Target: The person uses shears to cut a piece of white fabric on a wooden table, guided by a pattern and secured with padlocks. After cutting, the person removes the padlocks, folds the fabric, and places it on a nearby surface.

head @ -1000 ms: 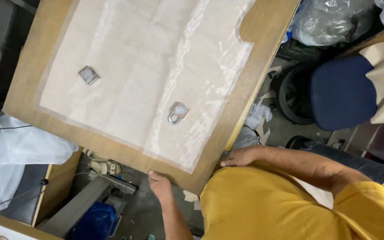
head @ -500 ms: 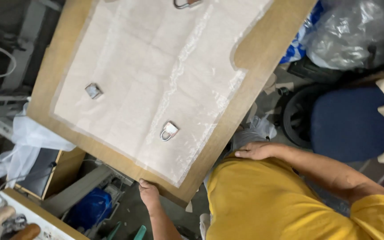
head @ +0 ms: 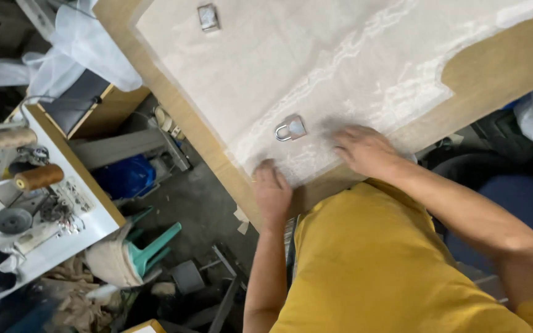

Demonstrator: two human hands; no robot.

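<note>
A sheet of thin white fabric [head: 316, 68] is spread flat over a brown wooden table [head: 501, 68] and covers most of the tabletop; a curved cut-out in its right edge leaves bare wood exposed there. Both hands are laid flat on the near edge of the fabric, palms down, fingers extended, nothing gripped. The left hand [head: 271, 188] is placed at the near corner of the sheet, fingertips on the cloth and heel over the table edge. The right hand [head: 365, 150] is pressed on the fabric a little to the right and slightly farther in; its outline is blurred. The hands are held apart.

A small silver padlock [head: 290, 129] lies on the fabric just beyond the gap between the two hands, touched by neither. A second small metal weight [head: 208, 16] is seen on the far part of the sheet, well apart from the hands.

To the left, beside the table, a white sewing station [head: 87, 203] carries a brown thread spool [head: 38, 177]. A teal plastic stool [head: 149, 246] stands on the floor near it.
</note>
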